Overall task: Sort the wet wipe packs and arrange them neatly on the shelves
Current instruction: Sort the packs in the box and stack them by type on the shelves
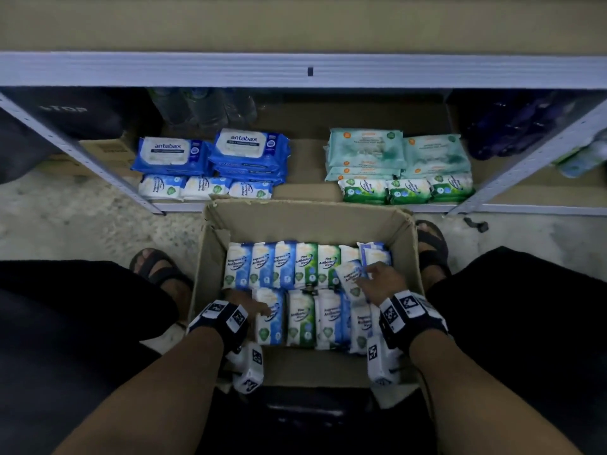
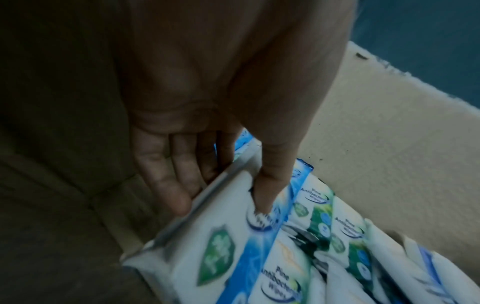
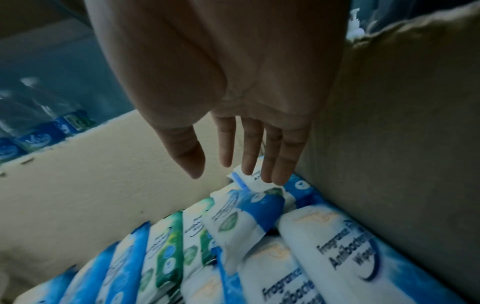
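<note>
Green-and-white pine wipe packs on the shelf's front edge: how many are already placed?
3, side by side on the right of the shelf: left green-and-white pine pack, middle one, right one, all before the teal packs. None looks hidden.

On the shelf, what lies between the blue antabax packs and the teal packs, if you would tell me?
In the head view, nothing stands between the antabax packs and the teal packs; only bare brown cardboard shows.

Glossy plastic wipe packs (image 1: pixel 269 318), matt torn cardboard box (image 1: pixel 305 221), painted metal shelf (image 1: pixel 295 70)
</note>
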